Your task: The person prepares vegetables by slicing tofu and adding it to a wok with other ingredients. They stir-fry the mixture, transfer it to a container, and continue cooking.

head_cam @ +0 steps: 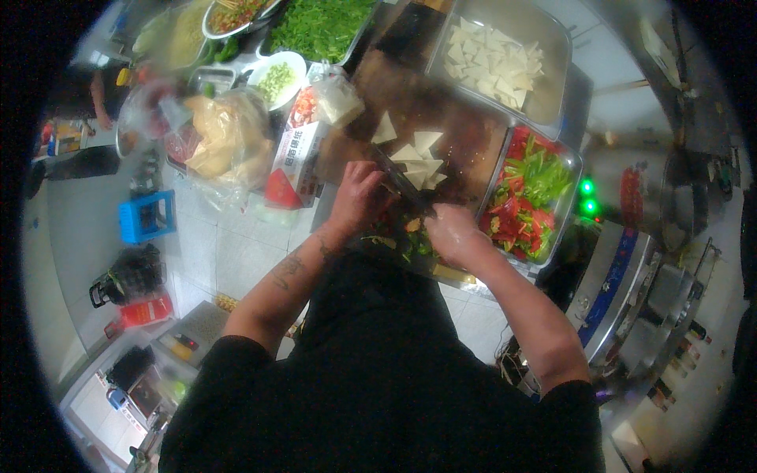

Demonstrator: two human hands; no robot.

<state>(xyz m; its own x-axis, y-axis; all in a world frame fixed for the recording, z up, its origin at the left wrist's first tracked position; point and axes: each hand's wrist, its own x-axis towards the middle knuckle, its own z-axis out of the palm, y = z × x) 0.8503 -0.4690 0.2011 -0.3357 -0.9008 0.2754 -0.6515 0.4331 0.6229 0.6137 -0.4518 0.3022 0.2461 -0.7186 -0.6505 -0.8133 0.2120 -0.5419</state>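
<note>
My right hand [456,232] grips the handle of a kitchen knife [400,178], whose dark blade slants up and to the left over the cutting board [458,115]. Just left of the blade, my left hand [356,200] has its fingers bent down close to the board; what lies under them is hidden. Beyond the blade is a small heap of pale, flat triangular pieces [419,155], which look like tofu, and one more triangular piece [384,129] lies apart. Green and orange vegetable scraps [419,241] lie at the board's near side, below the knife.
A metal tray [553,109] holds many pale triangles. Beside my right forearm, another tray [486,198] contains sliced red and green peppers. A foil box [294,162], plastic-wrapped bag [227,133], white bowl [253,80] and tray of chopped greens [322,26] stand left. Cooking equipment [609,290] is right.
</note>
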